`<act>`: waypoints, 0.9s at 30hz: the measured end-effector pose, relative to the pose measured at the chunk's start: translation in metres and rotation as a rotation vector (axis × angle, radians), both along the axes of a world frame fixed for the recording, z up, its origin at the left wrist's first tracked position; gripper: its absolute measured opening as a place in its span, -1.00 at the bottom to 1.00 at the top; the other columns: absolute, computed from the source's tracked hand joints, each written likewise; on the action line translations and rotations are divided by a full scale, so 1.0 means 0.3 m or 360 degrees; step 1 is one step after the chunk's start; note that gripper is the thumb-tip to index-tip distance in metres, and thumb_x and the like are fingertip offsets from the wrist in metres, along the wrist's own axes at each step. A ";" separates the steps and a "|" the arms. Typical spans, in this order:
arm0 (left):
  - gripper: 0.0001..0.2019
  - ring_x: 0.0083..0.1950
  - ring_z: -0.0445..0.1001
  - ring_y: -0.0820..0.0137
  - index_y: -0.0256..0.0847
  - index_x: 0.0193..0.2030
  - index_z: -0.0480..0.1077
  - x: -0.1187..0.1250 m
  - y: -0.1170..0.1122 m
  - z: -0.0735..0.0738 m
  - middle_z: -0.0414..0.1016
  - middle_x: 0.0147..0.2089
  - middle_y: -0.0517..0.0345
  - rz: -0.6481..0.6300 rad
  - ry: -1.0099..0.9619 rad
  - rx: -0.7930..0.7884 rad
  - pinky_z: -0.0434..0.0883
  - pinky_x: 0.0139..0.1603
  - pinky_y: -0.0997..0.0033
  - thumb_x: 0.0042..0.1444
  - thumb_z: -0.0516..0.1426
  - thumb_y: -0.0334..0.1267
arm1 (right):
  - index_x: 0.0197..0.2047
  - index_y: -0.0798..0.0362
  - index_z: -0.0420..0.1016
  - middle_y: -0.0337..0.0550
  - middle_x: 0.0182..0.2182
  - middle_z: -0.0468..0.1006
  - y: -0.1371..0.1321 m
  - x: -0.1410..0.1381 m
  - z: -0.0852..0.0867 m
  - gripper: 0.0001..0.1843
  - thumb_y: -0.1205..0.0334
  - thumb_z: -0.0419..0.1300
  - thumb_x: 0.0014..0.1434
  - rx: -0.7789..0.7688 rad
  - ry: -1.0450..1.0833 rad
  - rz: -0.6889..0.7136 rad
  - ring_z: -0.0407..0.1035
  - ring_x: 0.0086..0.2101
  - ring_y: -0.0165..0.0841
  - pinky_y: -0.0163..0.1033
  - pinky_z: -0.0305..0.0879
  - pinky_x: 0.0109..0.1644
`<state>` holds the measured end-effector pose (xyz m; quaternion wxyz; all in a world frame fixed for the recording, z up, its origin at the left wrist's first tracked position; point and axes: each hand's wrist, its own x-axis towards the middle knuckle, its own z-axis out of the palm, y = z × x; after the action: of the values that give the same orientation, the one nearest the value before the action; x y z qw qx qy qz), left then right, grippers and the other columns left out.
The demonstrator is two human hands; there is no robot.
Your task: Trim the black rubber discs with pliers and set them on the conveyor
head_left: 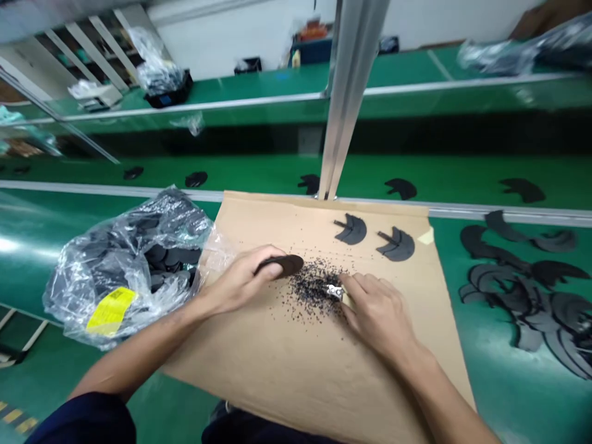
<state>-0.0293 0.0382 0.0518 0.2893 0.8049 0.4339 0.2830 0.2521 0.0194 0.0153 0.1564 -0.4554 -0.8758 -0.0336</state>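
Part pinched in left hand; nippers gripped in right hand, head over scraps between both hands. Steady support of the part should favour clean cuts.

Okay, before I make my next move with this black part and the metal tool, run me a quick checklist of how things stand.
1. Black part gripped in left hand: ok.
2. Metal tool held in right hand: ok.
3. Tool apart from the held part: ok, there is a gap between them.
4. Tool's jaws open or shut: cannot tell, too small and blurred.
5. Cardboard sheet free of scraps: not ok, black bits are scattered between the hands.
6. Plastic bag clear of the cardboard: not ok, its edge overlaps the left side.
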 end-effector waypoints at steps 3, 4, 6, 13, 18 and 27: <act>-0.53 0.00 0.52 0.27 -0.25 0.08 0.41 -0.100 0.184 0.042 0.55 -0.01 -0.03 0.0204 0.0328 0.0216 0.47 0.03 0.30 0.47 -0.22 -0.05 | -0.10 0.08 0.46 -0.11 -0.32 0.59 -0.008 0.003 -0.010 -0.76 0.44 0.19 0.13 -0.0081 0.0044 -0.0016 0.38 -0.29 -0.27 -0.21 0.16 -0.22; -0.54 0.06 0.49 0.22 -0.25 0.12 0.39 -0.130 0.259 0.048 0.53 0.05 -0.06 0.0260 0.0530 0.0299 0.44 0.10 0.25 0.46 -0.22 -0.06 | -0.11 0.07 0.45 -0.11 -0.31 0.59 -0.013 0.001 -0.013 -0.77 0.44 0.20 0.13 -0.0110 0.0058 -0.0035 0.39 -0.28 -0.27 -0.21 0.17 -0.21; -0.57 0.14 0.44 0.16 -0.21 0.24 0.31 -0.177 0.411 0.051 0.49 0.11 -0.08 0.0373 0.1051 0.0339 0.40 0.17 0.18 0.44 -0.16 -0.09 | -0.13 0.05 0.44 -0.13 -0.29 0.58 -0.024 -0.004 -0.020 -0.77 0.45 0.20 0.13 -0.0176 0.0076 -0.0073 0.39 -0.26 -0.27 -0.20 0.19 -0.18; -0.69 0.15 0.48 0.10 -0.25 0.14 0.42 -0.265 0.690 0.009 0.49 0.13 -0.13 0.0671 0.1351 0.0255 0.41 0.24 0.07 0.28 0.11 -0.38 | -0.12 -0.01 0.36 -0.12 -0.18 0.54 -0.058 0.011 -0.021 -0.74 0.39 0.20 0.10 -0.0420 0.0136 -0.0185 0.38 -0.15 -0.21 -0.12 0.24 -0.03; -0.63 0.10 0.51 0.23 -0.27 0.17 0.38 -0.197 0.770 -0.061 0.45 0.16 -0.05 0.0767 0.1334 0.0092 0.53 0.10 0.06 0.32 0.18 -0.12 | 0.05 -0.01 0.29 -0.07 -0.04 0.48 -0.072 0.033 -0.018 -0.58 0.34 0.18 0.10 -0.0385 0.0192 -0.0204 0.31 -0.04 -0.17 -0.05 0.22 0.12; -0.79 0.04 0.56 0.30 -0.24 0.05 0.48 0.205 0.782 -0.197 0.57 -0.01 0.02 0.0179 0.1037 0.0133 0.50 0.12 0.27 0.33 0.12 -0.32 | 0.05 0.07 0.30 -0.04 -0.12 0.45 -0.070 0.038 -0.019 -0.53 0.27 0.29 0.08 -0.0201 0.0139 0.0098 0.26 -0.12 -0.20 -0.11 0.26 -0.03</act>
<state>0.0323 0.2729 -0.0072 0.0859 0.8390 0.5355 0.0438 0.2633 -0.0017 0.0095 0.1664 -0.4384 -0.8820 0.0463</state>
